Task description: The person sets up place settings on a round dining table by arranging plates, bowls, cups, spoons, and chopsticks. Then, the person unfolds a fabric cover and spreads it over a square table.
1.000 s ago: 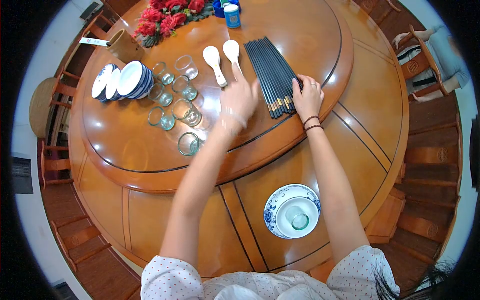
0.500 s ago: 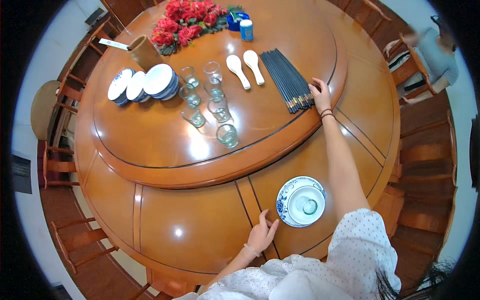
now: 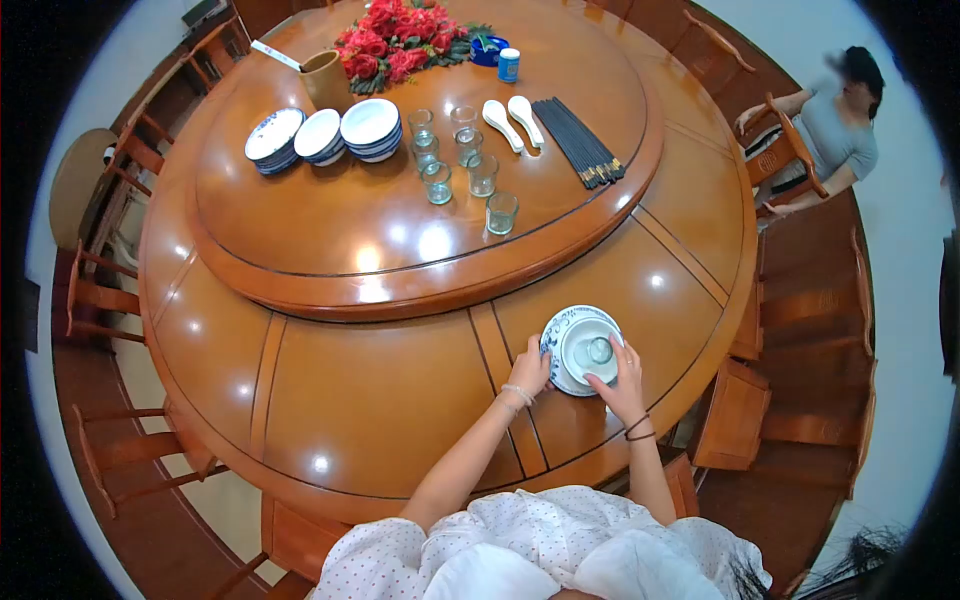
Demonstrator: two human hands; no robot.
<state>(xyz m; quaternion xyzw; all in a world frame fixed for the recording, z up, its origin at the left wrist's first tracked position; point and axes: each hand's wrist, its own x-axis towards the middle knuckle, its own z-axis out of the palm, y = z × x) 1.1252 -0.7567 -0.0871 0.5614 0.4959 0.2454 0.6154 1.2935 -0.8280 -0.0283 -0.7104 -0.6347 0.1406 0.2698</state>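
Note:
A blue-patterned white plate [image 3: 566, 384] lies near the table's front edge, with a white bowl [image 3: 572, 358] on it and a small glass [image 3: 599, 350] inside the bowl. My left hand [image 3: 532, 366] is at the plate's left rim, its fingers partly bent against the edge. On the other side my right hand [image 3: 622, 382] has thumb and fingers spread around the bowl's right side, touching its rim near the glass. Whether either hand bears any weight of the dishes cannot be seen.
On the raised turntable [image 3: 330, 290] stand stacked dishes [image 3: 370, 125], several glasses [image 3: 482, 175], two spoons [image 3: 503, 125], black chopsticks [image 3: 580, 145], a brown holder [image 3: 325, 82], red flowers [image 3: 395, 40] and a blue-labelled container [image 3: 509, 66]. A person [image 3: 835, 135] sits at the right behind a chair.
My right hand has left the chopsticks and come down to the bowl. My left hand moved from the turntable to the plate's left rim. The view has shifted, showing the turntable farther off.

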